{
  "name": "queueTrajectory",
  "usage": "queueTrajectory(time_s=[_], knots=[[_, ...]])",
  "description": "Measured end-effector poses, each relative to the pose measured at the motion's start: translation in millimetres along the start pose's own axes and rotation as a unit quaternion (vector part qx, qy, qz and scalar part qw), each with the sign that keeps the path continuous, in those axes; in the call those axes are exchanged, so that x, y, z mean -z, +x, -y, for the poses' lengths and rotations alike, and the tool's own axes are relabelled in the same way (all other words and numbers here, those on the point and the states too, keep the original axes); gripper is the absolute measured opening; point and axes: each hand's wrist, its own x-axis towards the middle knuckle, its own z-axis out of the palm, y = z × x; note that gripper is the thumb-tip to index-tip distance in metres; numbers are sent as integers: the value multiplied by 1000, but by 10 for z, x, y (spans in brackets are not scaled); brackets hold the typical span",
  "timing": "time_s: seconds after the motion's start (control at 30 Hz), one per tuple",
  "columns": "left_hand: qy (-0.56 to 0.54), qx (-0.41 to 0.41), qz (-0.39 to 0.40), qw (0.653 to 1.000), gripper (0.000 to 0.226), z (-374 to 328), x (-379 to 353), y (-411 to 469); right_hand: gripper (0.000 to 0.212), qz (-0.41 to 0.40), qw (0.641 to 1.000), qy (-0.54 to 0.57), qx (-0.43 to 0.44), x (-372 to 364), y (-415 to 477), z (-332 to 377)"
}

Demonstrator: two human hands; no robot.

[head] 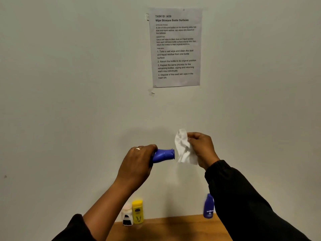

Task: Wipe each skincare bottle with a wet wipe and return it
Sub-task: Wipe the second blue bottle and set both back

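My left hand (137, 164) grips a blue bottle (164, 155) held sideways in the air, its free end pointing right. My right hand (202, 147) pinches a crumpled white wet wipe (184, 148) just to the right of that end, a small gap between wipe and bottle. Below, against the wall on the wooden table (170, 228), stand a white bottle (127, 215) with a dark label, a yellow bottle (137, 212) beside it, and a dark blue bottle (208, 206) partly hidden behind my right sleeve.
A printed task sheet (175, 47) is taped to the pale wall above. Only a narrow strip of the table shows between my forearms, with a gap between the yellow and dark blue bottles.
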Motion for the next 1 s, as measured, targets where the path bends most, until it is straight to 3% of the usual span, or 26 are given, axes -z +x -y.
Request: queueTrajectory(time_s=[0.13,0.33,0.6,0.73,0.87,1.0], knots=[[4,50,4,999,36,0,-35,44,19,59,997,-39,33,-109,-158,-11],[-7,57,3,998,35,-56,-65,20,27,102,994,-23,-13,-253,-223,-1],[60,143,27,988,30,-122,-90,20,21,21,975,-204,91,-414,-333,-160],[63,141,41,987,32,-138,-100,45,28,-10,952,-255,168,-456,-372,-174],[52,132,43,989,31,-96,-92,40,41,11,933,-297,206,-430,-379,-135],[22,174,51,983,28,-23,-79,24,31,58,902,-373,211,-467,-428,-179]])
